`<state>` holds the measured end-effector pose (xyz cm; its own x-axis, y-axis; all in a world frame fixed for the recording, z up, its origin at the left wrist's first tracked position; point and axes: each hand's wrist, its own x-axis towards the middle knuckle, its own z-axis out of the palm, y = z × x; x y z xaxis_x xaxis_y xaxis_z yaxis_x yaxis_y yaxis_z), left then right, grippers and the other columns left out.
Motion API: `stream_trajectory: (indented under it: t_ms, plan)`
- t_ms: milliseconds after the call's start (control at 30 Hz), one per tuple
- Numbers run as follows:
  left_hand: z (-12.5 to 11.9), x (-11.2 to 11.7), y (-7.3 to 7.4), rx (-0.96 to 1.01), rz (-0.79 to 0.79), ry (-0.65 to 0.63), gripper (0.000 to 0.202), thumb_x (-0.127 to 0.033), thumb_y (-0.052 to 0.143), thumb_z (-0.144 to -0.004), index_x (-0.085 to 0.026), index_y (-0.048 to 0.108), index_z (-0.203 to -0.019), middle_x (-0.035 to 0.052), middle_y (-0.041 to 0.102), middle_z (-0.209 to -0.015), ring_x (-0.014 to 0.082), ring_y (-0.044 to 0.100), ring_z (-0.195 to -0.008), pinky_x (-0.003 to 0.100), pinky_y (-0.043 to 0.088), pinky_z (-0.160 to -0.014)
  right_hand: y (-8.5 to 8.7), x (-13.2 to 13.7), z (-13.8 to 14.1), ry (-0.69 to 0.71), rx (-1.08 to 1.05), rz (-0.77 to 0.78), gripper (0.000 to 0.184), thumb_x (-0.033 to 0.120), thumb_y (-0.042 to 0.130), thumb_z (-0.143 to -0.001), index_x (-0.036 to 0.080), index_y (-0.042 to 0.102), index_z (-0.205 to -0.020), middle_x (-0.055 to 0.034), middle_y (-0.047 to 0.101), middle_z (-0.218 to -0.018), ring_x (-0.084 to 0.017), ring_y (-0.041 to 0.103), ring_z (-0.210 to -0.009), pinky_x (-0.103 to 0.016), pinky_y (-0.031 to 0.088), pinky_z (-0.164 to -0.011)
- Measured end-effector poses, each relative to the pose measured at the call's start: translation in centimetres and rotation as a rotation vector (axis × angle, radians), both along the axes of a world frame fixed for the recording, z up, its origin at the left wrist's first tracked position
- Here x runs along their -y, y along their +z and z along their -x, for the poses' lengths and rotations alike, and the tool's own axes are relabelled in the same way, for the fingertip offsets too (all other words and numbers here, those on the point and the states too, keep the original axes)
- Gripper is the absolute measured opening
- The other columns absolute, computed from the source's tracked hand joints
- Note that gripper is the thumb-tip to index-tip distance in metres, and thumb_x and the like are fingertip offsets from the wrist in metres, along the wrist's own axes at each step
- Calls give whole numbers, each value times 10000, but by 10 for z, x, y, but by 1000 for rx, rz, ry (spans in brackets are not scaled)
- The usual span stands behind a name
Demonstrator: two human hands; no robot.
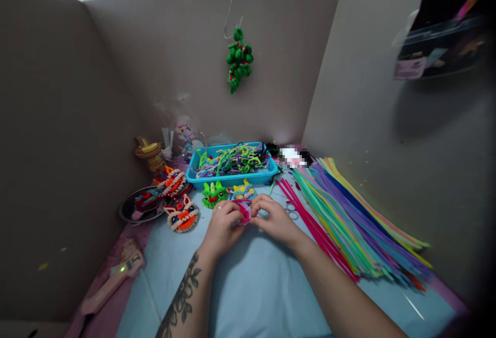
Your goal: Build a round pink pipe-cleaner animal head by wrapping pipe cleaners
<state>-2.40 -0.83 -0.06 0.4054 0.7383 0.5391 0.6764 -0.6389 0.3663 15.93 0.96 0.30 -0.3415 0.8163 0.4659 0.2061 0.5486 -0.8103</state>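
A small pink and lilac pipe-cleaner piece (244, 211) is held over the blue cloth near the middle. My left hand (225, 223) grips its left side, fingers bent around it. On the other side, my right hand (272, 218) pinches its edge between thumb and fingertips. My fingers cover much of the piece, so its full shape is hidden. Just beyond my hands lie a green pipe-cleaner creature (213, 195) and a blue and yellow one (242, 191). An orange and cream lion-like head (183, 215) rests farther left.
A blue tray (232, 179) of pipe-cleaner scraps stands behind. Bundled pipe cleaners (349, 224) spread along the right, beside scissors (291, 212) and loose magenta stems (318, 229). At left are a hot glue gun (116, 281) and a round dish (126, 213). Grey partitions (174, 59) enclose the table.
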Motion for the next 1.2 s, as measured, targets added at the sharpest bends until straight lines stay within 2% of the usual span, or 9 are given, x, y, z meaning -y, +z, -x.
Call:
stream_trajectory:
  t_ms: [200,333,533,600,667,800,833,1000,1200]
  plan:
    - [1,1,0,31,44,7,38,-188,629,-756,-190,612,-791,52,598,-852,195,516,-832,340,395,-765,-1,0,3,-90,29,-56,126,106,632,-731,212,627,-800,-38,572,-894,-202,536,-934,-359,415,-861]
    - [1,1,-1,53,81,-2,60,-174,627,-753,-196,627,-809,52,603,-869,198,520,-851,338,391,-779,-1,0,3,-100,55,-76,99,122,629,-739,219,651,-739,-43,573,-904,-208,537,-945,-381,419,-874]
    - [-9,0,-2,375,350,-54,55,-193,653,-732,-167,605,-723,31,595,-797,164,542,-770,272,415,-701,-2,5,4,-224,-68,-232,103,154,618,-778,234,673,-745,-44,565,-869,-198,543,-895,-357,441,-816]
    - [-10,0,0,458,442,-79,112,-234,686,-714,-158,606,-693,27,599,-767,161,545,-752,264,414,-693,-3,5,4,-240,-120,-198,92,177,625,-780,235,674,-729,-44,582,-890,-197,554,-907,-359,442,-832]
    - [-8,-1,2,511,509,-96,155,-268,718,-691,-150,618,-692,26,602,-752,162,544,-749,267,410,-702,-4,4,5,-210,-153,-103,75,203,615,-790,236,681,-800,-53,611,-965,-207,562,-968,-372,435,-870]
    - [-1,-3,1,612,615,-131,242,-338,746,-667,-143,639,-762,36,603,-784,169,549,-762,274,413,-707,-3,-1,1,-103,-164,92,368,224,580,-799,236,567,-1167,-72,630,-1079,-213,566,-1034,-394,417,-920]
    - [0,-3,0,626,637,-145,261,-356,746,-668,-143,640,-776,40,605,-796,174,551,-772,277,416,-710,-3,-2,0,-80,-149,96,373,224,581,-793,231,566,-1165,-71,630,-1066,-212,566,-1027,-394,414,-925]
    - [0,-5,-9,720,753,-167,331,-380,752,-661,-148,627,-861,36,607,-785,160,554,-732,267,429,-675,-1,-5,-1,-25,-110,40,86,212,586,-778,203,645,-839,-51,581,-900,-204,557,-947,-367,432,-882]
    - [-4,-2,-6,854,787,-130,397,-367,769,-639,-159,619,-942,52,619,-884,169,583,-793,266,472,-696,-6,-7,3,-64,-99,100,105,225,573,-800,204,674,-781,-36,561,-832,-179,565,-848,-335,455,-810]
